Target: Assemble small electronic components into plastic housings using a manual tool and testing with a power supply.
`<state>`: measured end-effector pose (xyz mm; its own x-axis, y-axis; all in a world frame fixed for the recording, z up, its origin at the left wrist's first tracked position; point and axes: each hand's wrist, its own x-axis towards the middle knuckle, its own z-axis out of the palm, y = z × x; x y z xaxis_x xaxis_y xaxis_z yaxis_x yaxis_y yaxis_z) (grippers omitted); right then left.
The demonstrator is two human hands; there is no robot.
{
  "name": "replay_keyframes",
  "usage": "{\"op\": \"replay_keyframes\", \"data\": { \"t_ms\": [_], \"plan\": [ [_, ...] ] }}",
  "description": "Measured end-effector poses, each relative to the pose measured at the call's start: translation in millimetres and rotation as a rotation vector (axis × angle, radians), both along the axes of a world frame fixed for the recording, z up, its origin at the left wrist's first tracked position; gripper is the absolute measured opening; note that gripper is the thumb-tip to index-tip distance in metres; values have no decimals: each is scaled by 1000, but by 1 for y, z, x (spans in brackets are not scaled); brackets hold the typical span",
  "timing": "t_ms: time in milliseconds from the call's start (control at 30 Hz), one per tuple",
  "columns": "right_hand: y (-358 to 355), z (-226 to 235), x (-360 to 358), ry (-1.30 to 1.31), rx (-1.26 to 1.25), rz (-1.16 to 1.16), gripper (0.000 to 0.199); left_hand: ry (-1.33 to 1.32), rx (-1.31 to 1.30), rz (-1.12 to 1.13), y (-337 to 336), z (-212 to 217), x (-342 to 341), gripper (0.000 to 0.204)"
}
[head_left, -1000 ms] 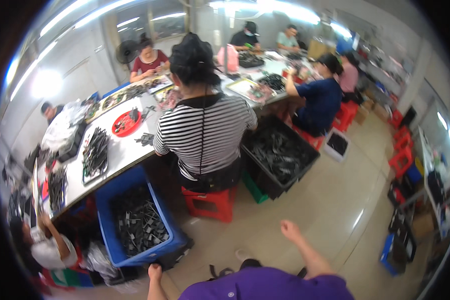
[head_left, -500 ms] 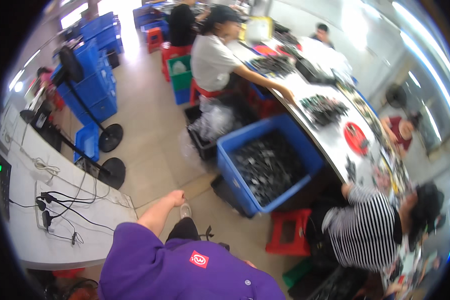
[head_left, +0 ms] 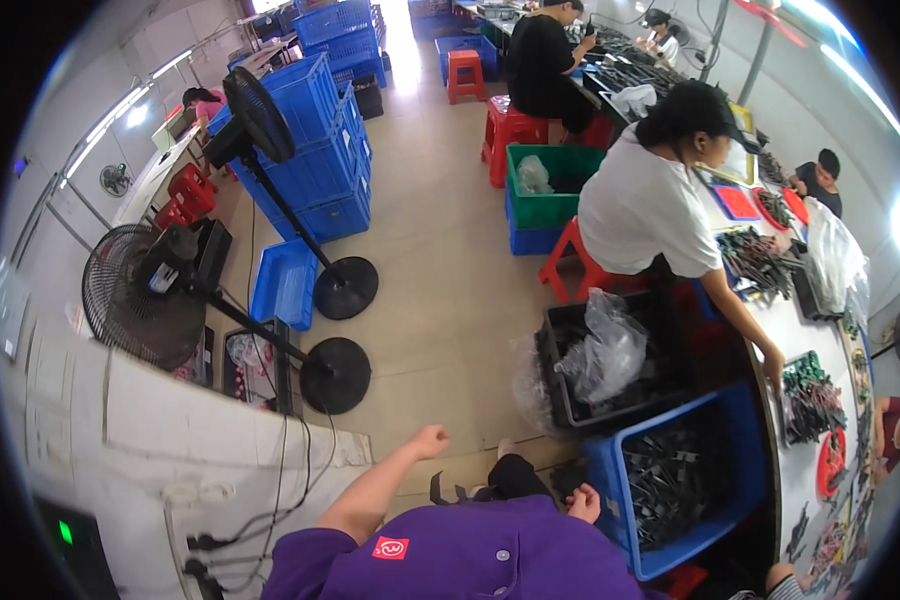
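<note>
My left hand is held out ahead of me above the floor, its fingers curled into a loose fist with nothing showing in it. Close to my body, my right hand hangs by the near left side of a blue bin; its fingers are curled and nothing is visible in them. Dark, slender parts fill much of that bin. Just beyond it stands a black crate holding a crumpled clear plastic bag.
Two black pedestal fans stand left, near stacked blue crates. A white counter with cables is near left. On the right, a co-worker in white reaches over a long worktable. Tiled floor runs between.
My view has swung rightward-to-leftward and up the aisle, so the blue bin now sits nearer on my right. My right hand has come clearly into view; my left remains fisted.
</note>
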<state>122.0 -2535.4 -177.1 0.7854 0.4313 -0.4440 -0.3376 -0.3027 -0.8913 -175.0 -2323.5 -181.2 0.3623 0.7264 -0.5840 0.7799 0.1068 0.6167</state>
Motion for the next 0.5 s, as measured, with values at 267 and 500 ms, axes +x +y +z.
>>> {"op": "replay_keyframes", "data": {
  "t_ms": [267, 500],
  "plan": [
    [354, -14, 16, 263, 0, 80, 24, 119, 68, 297, 190, -79, -71, 31],
    [713, 98, -12, 181, 168, 836, 26, 536, -75, 1017, 279, -7, -178, 21]
  ]
}}
